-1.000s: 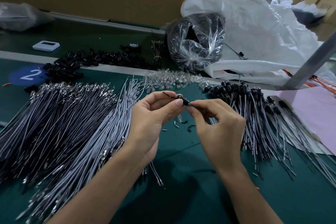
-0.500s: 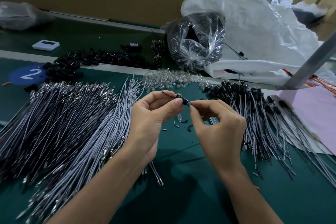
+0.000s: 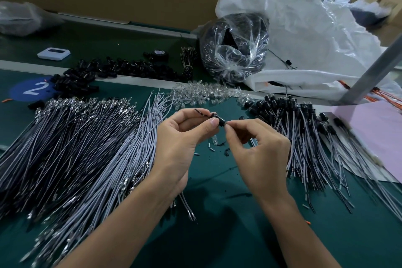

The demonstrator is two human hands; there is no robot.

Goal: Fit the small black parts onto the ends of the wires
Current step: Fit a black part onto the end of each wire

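Observation:
My left hand [image 3: 185, 137] pinches a small black part [image 3: 218, 120] between thumb and forefinger above the green mat; a thin dark wire end [image 3: 200, 112] sticks out to its left. My right hand [image 3: 258, 148] pinches something tiny at the part's right end, fingertips touching it. A broad heap of bare grey wires [image 3: 76, 148] lies at the left. Wires with black parts fitted [image 3: 293, 119] are piled at the right. Loose black parts [image 3: 104, 72] lie along the back left.
Clear small pieces [image 3: 206, 93] are scattered behind the hands. A clear bag of black items [image 3: 235, 50] and a large white bag [image 3: 304, 39] stand at the back. A pink sheet [image 3: 374, 128] and a metal post [image 3: 374, 69] are at the right.
Both hands stay together at the same spot. The right fingertips have shifted slightly against the black part's end; the part looks a little more exposed between the hands.

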